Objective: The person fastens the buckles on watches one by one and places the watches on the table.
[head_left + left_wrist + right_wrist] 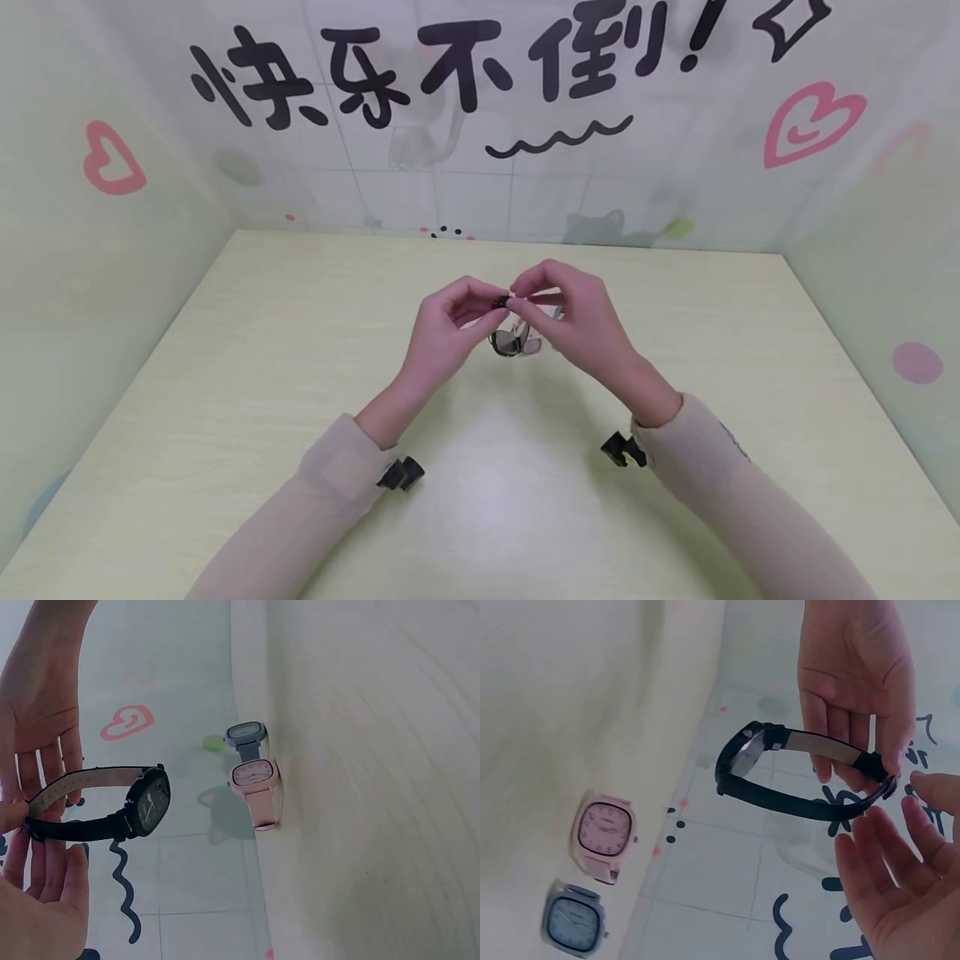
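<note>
A black wristwatch (148,802) with a closed strap loop hangs between the two hands, its dial at the far end from the fingers. The left hand (444,329) pinches the strap at its black buckle (889,786) between thumb and fingers. From the other side the right hand (581,317) brings thumb and fingertips together at the same buckle end. The right wrist view shows the right hand's other fingers spread under the strap (795,808). In the head view the fingers hide most of the buckle.
A pink wristwatch (604,827) and a blue wristwatch (575,924) lie side by side on the pale tabletop (300,350), behind the held watch. At the back stands a white printed curtain (300,183). Black clips (401,473) sit at both sleeve cuffs.
</note>
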Demonstrator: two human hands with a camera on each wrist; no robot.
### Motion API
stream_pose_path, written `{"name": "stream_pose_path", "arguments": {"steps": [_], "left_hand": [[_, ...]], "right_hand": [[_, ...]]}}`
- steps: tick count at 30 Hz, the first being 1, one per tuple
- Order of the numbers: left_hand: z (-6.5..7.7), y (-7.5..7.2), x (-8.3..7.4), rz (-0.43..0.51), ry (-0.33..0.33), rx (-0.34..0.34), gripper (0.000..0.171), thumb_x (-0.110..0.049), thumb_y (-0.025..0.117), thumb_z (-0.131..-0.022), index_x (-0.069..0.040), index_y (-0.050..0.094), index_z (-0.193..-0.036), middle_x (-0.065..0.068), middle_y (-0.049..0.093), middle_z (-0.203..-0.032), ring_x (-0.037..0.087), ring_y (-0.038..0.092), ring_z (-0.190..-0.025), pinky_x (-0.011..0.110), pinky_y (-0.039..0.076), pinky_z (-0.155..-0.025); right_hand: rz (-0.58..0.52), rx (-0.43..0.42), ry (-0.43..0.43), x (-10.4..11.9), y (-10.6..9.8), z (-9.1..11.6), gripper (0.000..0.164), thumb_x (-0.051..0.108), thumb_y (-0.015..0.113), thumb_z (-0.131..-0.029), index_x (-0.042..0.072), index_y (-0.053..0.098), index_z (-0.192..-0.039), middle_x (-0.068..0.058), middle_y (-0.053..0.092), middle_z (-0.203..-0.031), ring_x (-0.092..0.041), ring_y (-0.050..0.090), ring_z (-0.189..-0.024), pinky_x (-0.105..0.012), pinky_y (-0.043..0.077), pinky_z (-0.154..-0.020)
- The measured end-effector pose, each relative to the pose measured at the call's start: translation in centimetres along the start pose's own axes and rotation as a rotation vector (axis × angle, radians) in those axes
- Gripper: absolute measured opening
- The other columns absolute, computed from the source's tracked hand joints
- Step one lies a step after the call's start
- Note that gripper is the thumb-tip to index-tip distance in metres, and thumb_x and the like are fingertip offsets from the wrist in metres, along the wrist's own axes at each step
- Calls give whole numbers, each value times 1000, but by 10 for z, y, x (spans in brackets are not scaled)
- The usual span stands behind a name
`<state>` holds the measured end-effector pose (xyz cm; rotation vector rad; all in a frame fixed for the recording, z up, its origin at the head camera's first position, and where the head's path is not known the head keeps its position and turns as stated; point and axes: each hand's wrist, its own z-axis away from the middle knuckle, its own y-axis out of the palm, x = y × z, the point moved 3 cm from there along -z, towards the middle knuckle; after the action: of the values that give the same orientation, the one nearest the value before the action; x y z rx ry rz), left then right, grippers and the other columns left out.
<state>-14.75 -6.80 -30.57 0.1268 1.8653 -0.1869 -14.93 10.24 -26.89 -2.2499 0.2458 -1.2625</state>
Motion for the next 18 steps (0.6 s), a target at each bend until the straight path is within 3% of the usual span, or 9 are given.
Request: {"name": "stream_pose_path", "arguments": {"steps": [6, 10, 14, 18], "left_hand": [[-1, 4, -1, -121, 30, -33, 17, -2, 71, -90, 0, 69, -106, 15, 72, -106, 17, 69, -93, 28, 56, -95], [-2, 9, -1, -172, 53, -37, 16, -3, 71, -89, -2, 71, -105, 13, 73, -103, 21, 69, -93, 32, 56, -97], [-4, 13, -2, -198, 63, -30, 15, -4, 72, -89, -3, 71, -104, 12, 73, -102, 20, 69, -92, 34, 56, -97], [-5, 16, -4, -237, 67, -11, 15, -7, 73, -90, -4, 71, -104, 9, 73, -101, 17, 69, -92, 30, 56, -96]], "right_hand": [[315, 88, 36, 8, 1, -8, 22, 25, 71, -92, 12, 60, -79, -3, 67, -109, -19, 64, -103, -35, 58, -87], [462, 138, 54, 10, 2, -10, 20, 20, 64, -95, 11, 61, -77, -6, 66, -115, -23, 64, -104, -38, 55, -84], [502, 122, 29, 10, 1, -9, 17, 12, 60, -90, 8, 62, -74, -8, 67, -116, -26, 64, -103, -37, 54, -79], [461, 77, 32, 6, 0, -6, 17, 11, 59, -87, 8, 60, -71, -7, 67, -116, -26, 65, -100, -36, 52, -73]]}}
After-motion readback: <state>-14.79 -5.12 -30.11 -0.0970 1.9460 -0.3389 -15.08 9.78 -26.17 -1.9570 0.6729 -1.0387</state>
